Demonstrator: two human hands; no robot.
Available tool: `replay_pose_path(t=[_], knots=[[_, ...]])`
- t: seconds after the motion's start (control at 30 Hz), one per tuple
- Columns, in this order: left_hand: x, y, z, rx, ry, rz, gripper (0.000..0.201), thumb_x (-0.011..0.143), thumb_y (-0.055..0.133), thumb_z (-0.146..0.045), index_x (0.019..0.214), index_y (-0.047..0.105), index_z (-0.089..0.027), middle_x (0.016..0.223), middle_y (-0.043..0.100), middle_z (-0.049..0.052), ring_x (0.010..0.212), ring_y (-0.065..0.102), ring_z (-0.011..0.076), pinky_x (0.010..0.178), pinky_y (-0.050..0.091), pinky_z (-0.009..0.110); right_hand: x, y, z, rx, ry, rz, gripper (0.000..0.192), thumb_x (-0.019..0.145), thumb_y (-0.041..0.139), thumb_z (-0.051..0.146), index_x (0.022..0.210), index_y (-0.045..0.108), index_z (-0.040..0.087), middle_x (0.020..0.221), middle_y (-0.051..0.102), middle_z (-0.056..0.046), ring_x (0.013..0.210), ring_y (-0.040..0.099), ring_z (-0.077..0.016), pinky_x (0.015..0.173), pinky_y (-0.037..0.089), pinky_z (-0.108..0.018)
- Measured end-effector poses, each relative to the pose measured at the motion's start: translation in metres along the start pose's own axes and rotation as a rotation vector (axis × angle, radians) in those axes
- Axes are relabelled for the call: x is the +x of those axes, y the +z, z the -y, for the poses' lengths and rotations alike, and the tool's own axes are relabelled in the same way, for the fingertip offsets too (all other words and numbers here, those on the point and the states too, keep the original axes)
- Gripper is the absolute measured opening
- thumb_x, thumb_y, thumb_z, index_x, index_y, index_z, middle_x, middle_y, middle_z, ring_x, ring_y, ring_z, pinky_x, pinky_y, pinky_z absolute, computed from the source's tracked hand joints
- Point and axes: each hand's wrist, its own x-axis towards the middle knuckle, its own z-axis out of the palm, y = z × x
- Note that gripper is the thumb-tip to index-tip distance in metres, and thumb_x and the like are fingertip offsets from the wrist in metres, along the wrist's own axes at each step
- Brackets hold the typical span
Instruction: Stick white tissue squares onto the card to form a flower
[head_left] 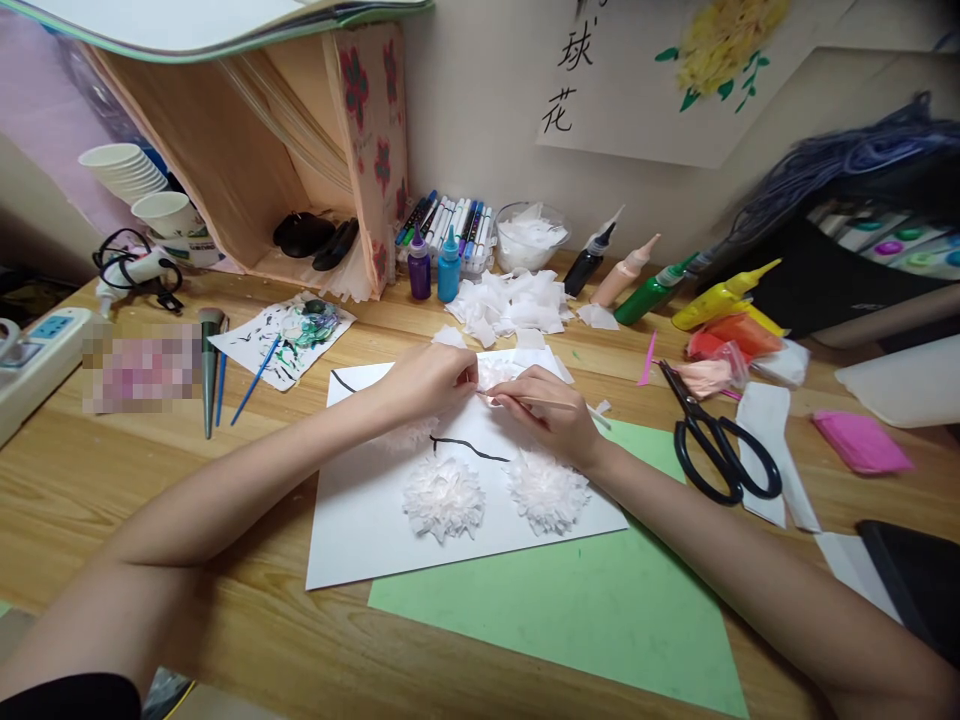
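While the left hand [431, 380] pinches a small white tissue tuft [491, 375] against the white paper sheet [360, 520], the right hand [551, 415] is closed around a thin wooden stick [559, 403], its tip meeting the tuft, apparently to press it in place. At 6 o'clock of the hands, two finished white tissue flowers [442, 497] sit beside a black painted stem line [469, 448]. A green paper sheet [600, 610] lies beneath, at 5 o'clock. Black scissors [712, 445] rest at 3 o'clock, well apart; loose tissue squares [514, 303] lie at 12 o'clock. Open sheet remains toward 7 o'clock.
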Motion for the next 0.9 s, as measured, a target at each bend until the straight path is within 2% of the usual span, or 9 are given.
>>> replay_pose_path(t=[0.23, 0.4, 0.67, 0.9], knots=[[-0.0001, 0.0008, -0.0012, -0.008, -0.036, 0.011, 0.016, 0.078, 0.051, -0.024, 0.077, 0.064, -0.016, 0.075, 0.067, 0.005, 0.063, 0.054, 0.0145, 0.052, 0.03, 0.024, 0.0019, 0.0034, 0.0005, -0.064, 0.035, -0.021, 0.014, 0.086, 0.05, 0.013, 0.088, 0.062, 0.021, 0.078, 0.07, -0.004, 0.071, 0.057, -0.0173, 0.062, 0.047, -0.033], [-0.0002, 0.0018, -0.0012, -0.028, -0.045, 0.013, 0.016, 0.078, 0.051, -0.024, 0.077, 0.065, -0.016, 0.075, 0.067, 0.005, 0.063, 0.055, 0.0148, 0.053, 0.031, 0.025, -0.0004, 0.0024, -0.0004, -0.024, 0.002, -0.029, 0.015, 0.086, 0.051, 0.011, 0.088, 0.061, 0.021, 0.08, 0.07, -0.004, 0.071, 0.057, -0.0174, 0.063, 0.047, -0.034], [0.0006, 0.0029, 0.0006, -0.023, -0.054, 0.01, 0.016, 0.076, 0.052, -0.023, 0.076, 0.066, -0.016, 0.076, 0.068, 0.005, 0.064, 0.055, 0.0151, 0.053, 0.032, 0.024, 0.0008, 0.002, 0.0003, 0.015, -0.005, 0.043, 0.016, 0.086, 0.051, 0.013, 0.094, 0.062, 0.021, 0.081, 0.07, -0.004, 0.073, 0.058, -0.0174, 0.065, 0.049, -0.034], [0.0006, 0.0016, 0.0001, -0.033, -0.057, 0.006, 0.016, 0.076, 0.052, -0.024, 0.075, 0.066, -0.016, 0.075, 0.067, 0.005, 0.062, 0.054, 0.0141, 0.052, 0.031, 0.024, -0.0014, 0.0028, -0.0003, -0.025, -0.012, -0.001, 0.014, 0.086, 0.051, 0.012, 0.091, 0.061, 0.021, 0.08, 0.07, -0.005, 0.071, 0.057, -0.0174, 0.064, 0.048, -0.034]])
